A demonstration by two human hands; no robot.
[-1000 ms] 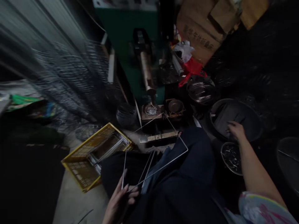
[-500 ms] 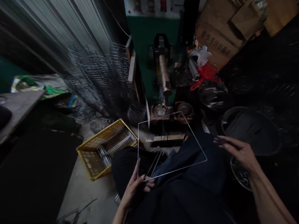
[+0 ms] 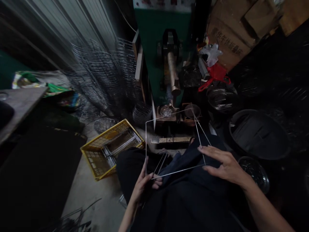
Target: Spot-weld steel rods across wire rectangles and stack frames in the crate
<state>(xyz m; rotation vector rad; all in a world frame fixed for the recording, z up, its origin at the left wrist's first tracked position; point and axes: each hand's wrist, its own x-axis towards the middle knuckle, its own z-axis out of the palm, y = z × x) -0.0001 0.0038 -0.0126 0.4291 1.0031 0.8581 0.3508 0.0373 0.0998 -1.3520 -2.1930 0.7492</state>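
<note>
A thin rectangular wire frame [image 3: 146, 141] stands tilted over my lap. My left hand [image 3: 145, 185] is closed on its lower left corner, thumb on top and fingers curled beneath. At the frame's right side, my right hand [image 3: 224, 162] has thumb and fingers apart, its fingertips at the wire near the lower right corner. Two wire lines spread down from the upper right corner toward that hand; whether they belong to one frame, I cannot tell. More bent wires [image 3: 161, 162] show between my legs, just beyond my left hand.
A yellow plastic crate [image 3: 96, 175] with wire pieces stands at left. Ahead is a green machine [image 3: 147, 29] with a metal arm [image 3: 172, 71] above a dish of small metal bits [image 3: 167, 111]. Stacked wire racks [image 3: 103, 74] lean behind the crate. A black tub [image 3: 260, 135] stands at right.
My right hand has moved left and inward, from beside my knee to the wire frame's right side. My left hand keeps its hold on the corner. The view has shifted slightly.
</note>
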